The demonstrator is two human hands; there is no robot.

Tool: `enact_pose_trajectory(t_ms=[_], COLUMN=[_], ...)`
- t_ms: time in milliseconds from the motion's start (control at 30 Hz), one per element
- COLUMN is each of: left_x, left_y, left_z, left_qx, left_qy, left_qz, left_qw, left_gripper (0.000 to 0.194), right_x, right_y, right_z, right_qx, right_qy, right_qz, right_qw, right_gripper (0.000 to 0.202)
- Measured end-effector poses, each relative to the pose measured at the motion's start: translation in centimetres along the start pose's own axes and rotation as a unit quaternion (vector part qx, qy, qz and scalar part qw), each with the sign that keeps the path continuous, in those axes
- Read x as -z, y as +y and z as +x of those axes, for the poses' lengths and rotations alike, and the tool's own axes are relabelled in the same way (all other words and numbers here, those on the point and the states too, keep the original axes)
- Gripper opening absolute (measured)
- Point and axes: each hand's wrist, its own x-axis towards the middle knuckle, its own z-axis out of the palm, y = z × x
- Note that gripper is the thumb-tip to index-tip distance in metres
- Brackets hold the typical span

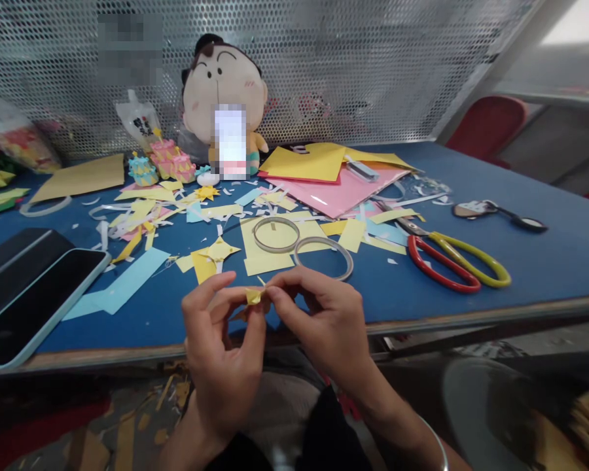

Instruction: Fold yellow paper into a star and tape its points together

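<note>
Between the fingers of my left hand (228, 347) is a small folded piece of yellow paper (254, 297), held by the thumb and a finger. The thumb and fingertips of my right hand (324, 314) pinch the right side of that same piece, where a thin strip sticks up. Just beyond the hands lies a yellow folded paper star (219, 250) with a pale strip hanging from it. Two tape rolls (276, 235) rest on yellow paper sheets (255, 263) in front of my right hand.
Red-and-yellow-handled scissors (446, 261) lie at the right. At the left is a phone (44, 304) beside blue paper strips (137, 278). Paper scraps spread across the blue table (520, 268). A plush doll (223, 85) with a lit screen, small paper cakes (169, 160) and coloured sheets (319, 160) stand behind.
</note>
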Motion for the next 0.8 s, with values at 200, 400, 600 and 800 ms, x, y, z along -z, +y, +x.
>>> enact_pose_trajectory(t_ms=[200, 400, 600, 800], left_x=[-0.08, -0.12, -0.29, -0.05], left_y=[0.07, 0.05, 0.16, 0.28], left_z=[-0.09, -0.07, -0.06, 0.63], left_qx=[0.012, 0.008, 0.034, 0.092], left_qy=[0.01, 0.016, 0.025, 0.072], left_qz=[-0.002, -0.005, -0.025, -0.078], left_qw=[1.0, 1.0, 0.999, 0.99], left_gripper=[0.044, 0.041, 0.036, 0.034], right_x=[0.01, 0.11, -0.37, -0.58], right_y=[-0.07, -0.2, -0.16, -0.29], right_z=[-0.1, -0.12, 0.06, -0.1], right_qx=[0.019, 0.039, 0.058, 0.042], right_qy=[0.007, 0.013, 0.021, 0.053], right_qz=[-0.012, -0.044, -0.075, -0.082], right_qw=[1.0, 0.998, 0.995, 0.994], right_gripper=[0.01, 0.009, 0.013, 0.016])
